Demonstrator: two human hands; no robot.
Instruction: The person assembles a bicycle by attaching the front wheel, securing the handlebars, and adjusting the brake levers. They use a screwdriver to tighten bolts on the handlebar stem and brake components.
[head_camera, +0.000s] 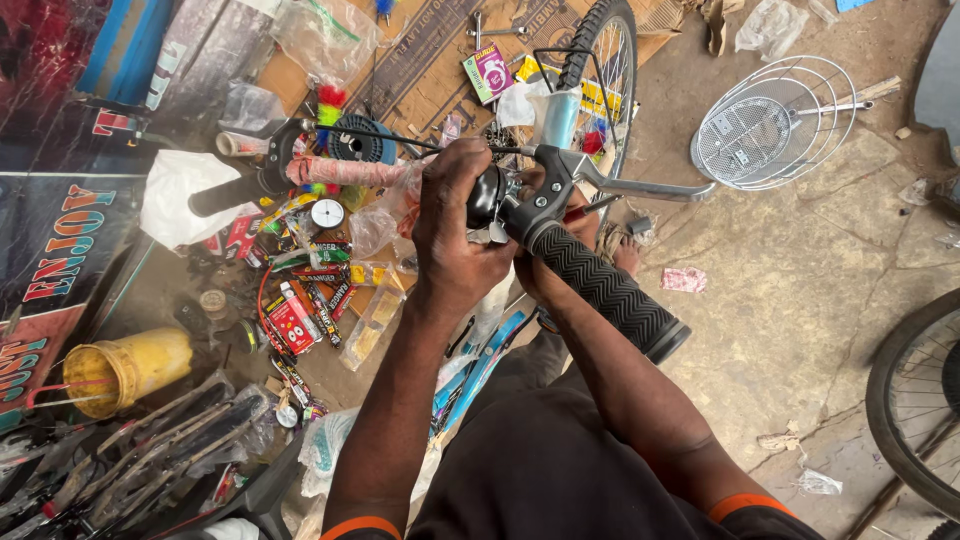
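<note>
Black bell (487, 195) sits on the bicycle handlebar, just inboard of the brake lever clamp, held up over the floor at the middle of the view. Left hand (455, 225) wraps over it from the left, fingers curled and clamped on the bell body. Right hand (560, 255) lies mostly hidden under the bar behind the clamp; cannot tell whether its fingers are closed or what they grip.

Silver brake lever (640, 187) juts right from the clamp. Black ribbed grip (610, 293) runs down and right toward the wearer. Opposite bar end carries a second black grip (225, 193), with pinkish wrapping on the bar beside it.

Front wheel (605, 60) stands beyond the bar, over flattened cardboard (430, 60) on the floor. White wire basket (775, 120) lies on the floor toward the upper right. Yellow tub (130, 370) sits near the left edge of the floor area, among scattered small packets and parts. Part of another wheel (915, 400) shows at the right edge.
</note>
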